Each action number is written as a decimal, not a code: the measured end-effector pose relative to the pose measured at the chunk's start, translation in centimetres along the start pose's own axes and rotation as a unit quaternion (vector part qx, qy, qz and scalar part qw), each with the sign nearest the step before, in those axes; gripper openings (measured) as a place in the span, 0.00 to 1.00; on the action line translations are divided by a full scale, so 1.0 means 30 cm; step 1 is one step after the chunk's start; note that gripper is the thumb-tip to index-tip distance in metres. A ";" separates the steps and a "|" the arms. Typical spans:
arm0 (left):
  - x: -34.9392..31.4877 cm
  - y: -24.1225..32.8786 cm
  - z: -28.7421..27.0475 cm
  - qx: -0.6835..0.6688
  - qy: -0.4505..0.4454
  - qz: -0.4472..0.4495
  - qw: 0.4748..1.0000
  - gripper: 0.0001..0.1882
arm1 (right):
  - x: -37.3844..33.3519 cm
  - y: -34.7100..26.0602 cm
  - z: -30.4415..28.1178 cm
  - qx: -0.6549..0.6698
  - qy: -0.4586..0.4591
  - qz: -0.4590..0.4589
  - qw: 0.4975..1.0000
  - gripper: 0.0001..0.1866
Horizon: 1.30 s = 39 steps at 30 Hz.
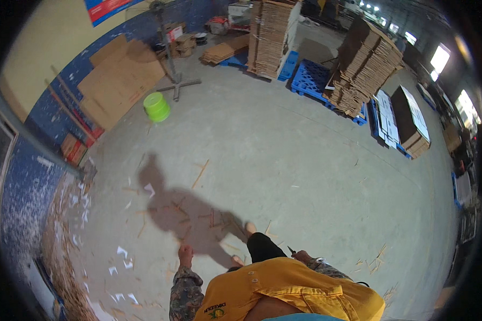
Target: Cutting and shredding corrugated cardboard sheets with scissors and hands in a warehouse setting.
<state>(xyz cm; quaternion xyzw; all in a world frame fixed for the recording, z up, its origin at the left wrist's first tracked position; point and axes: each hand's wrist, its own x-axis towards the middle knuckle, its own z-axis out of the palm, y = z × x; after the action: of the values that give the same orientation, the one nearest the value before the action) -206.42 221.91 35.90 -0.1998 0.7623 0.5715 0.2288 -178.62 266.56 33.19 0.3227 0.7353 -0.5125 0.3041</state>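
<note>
My left hand point(186, 256) hangs low at my left side, its fingers curled closed. Whether anything is inside it I cannot make out. At my right side, my right hand point(303, 257) is closed around a small dark pointed tool point(291, 250), which looks like a knife, its tip directed forward and left. Neither hand touches anything else in view. Under and ahead of me, thin brown cardboard strips point(201, 174) and small white paper scraps point(122, 251) lie scattered on the grey floor point(284, 160).
A green bucket point(156, 107) stands ahead left beside a metal stand point(178, 85). Flat cardboard sheets point(120, 80) lean on the wall. Tall cardboard stacks point(271, 40) rise near blue pallets point(310, 77). A heap of scraps point(64, 257) lines the left wall.
</note>
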 end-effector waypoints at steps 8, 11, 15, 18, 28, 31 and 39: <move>0.504 0.475 0.303 -0.047 -0.076 0.065 0.994 0.13 | 0.473 -0.543 -0.292 0.181 0.020 0.108 0.977 0.16; 0.575 0.527 0.328 -0.007 -0.080 -0.059 0.995 0.11 | 0.693 -0.791 -0.479 0.140 0.044 0.153 0.977 0.16; 0.709 0.571 0.320 -0.044 -0.077 -0.158 0.983 0.10 | 0.956 -1.122 -0.698 0.177 0.063 0.017 0.982 0.16; 0.857 0.621 0.328 0.051 -0.100 -0.110 0.988 0.10 | 1.151 -1.355 -0.822 0.156 0.069 -0.010 0.985 0.15; 1.648 1.155 0.453 -0.069 -0.043 -0.142 0.986 0.10 | 1.541 -1.709 -1.023 0.113 0.061 0.158 0.979 0.14; 1.924 1.451 0.506 -0.002 -0.066 -0.093 0.993 0.09 | 1.574 -1.760 -1.071 -0.002 0.029 -0.034 0.999 0.15; 2.478 2.085 0.910 -0.009 -0.120 0.048 0.992 0.15 | 1.892 -1.952 -1.320 0.145 0.058 -0.127 0.980 0.11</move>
<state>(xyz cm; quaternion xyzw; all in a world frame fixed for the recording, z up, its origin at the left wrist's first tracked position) -299.15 261.68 35.16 -0.0953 0.7327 0.6088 0.2890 -263.71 297.82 33.13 0.2961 0.7046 -0.6287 0.1436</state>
